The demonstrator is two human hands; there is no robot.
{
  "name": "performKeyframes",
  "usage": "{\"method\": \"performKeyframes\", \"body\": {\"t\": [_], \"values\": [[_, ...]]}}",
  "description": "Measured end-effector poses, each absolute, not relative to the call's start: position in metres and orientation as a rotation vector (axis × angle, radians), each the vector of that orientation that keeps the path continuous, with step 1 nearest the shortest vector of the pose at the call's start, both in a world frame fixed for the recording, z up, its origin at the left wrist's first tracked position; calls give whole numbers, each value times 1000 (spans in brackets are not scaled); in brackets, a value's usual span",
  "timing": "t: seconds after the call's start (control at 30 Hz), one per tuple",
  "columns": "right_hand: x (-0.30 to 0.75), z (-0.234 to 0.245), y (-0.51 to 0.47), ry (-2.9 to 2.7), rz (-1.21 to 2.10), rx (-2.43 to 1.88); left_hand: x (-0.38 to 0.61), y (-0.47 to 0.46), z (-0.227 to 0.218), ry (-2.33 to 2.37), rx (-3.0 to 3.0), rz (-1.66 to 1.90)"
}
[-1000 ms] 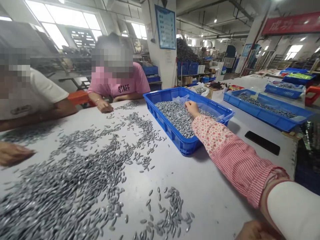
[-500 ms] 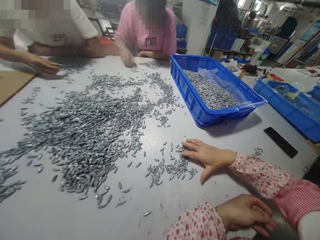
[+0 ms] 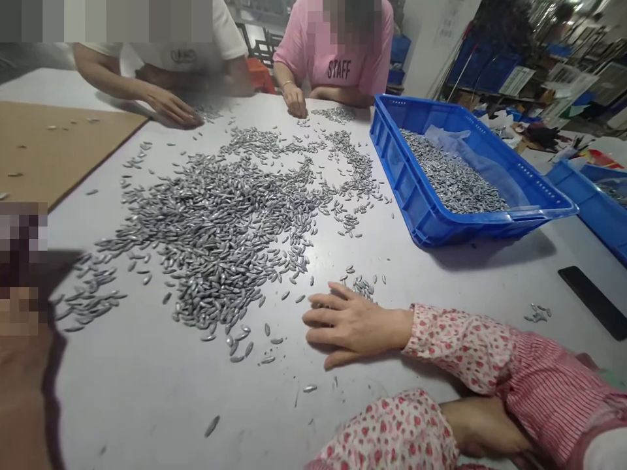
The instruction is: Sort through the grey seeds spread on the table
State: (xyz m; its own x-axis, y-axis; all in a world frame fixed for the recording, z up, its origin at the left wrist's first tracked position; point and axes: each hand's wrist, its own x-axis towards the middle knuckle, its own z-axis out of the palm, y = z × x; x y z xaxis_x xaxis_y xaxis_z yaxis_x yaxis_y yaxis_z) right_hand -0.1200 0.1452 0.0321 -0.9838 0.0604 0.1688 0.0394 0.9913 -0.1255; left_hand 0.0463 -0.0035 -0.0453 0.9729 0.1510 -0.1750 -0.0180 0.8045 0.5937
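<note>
Hundreds of small grey metal pieces (image 3: pixel 220 222) lie spread thin across the white table (image 3: pixel 147 391), likely so each shows singly. Right hand (image 3: pixel 353 323) lies flat, fingers splayed, palm down at the pile's near edge, gripping nothing. Left hand (image 3: pixel 482 427) rests by the table edge, partly hidden under the right sleeve, cannot tell its grip. Blue crate (image 3: pixel 431 222) holds more pieces.

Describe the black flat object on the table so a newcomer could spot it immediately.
Start at the blue crate full of small grey metal pieces on the white table. Look past its near corner toward the table's right edge: the black slab, probably a phone, lies flat there. It is the only dark, rectangular thing among silvery pieces.
</note>
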Motion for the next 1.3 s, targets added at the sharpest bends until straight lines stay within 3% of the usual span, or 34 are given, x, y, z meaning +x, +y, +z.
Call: {"method": "performKeyframes", "body": {"t": [0.2, 0.4, 0.7, 0.93, 1.2, 1.3], "values": [[-112, 41, 161, -3008, 103, -187, 38, 1, -34, 206, 621, 148], [-70, 45, 208, -2572, 581, -537, 35, -1, -36, 154, 552, 253], [-71, 25, 192, -2781, 874, -117, 35, -1, -38, 183, 514, 172], [-55, 23, 208, -2701, 687, -550, 36, -2, -37, 199, 514, 159], [-85, 25, 194, -2750, 974, 33, 38, -3, -39, 168, 532, 189], [-63, 27, 195, -2689, 931, -77, 38, -2, -37, 188, 506, 149]]}}
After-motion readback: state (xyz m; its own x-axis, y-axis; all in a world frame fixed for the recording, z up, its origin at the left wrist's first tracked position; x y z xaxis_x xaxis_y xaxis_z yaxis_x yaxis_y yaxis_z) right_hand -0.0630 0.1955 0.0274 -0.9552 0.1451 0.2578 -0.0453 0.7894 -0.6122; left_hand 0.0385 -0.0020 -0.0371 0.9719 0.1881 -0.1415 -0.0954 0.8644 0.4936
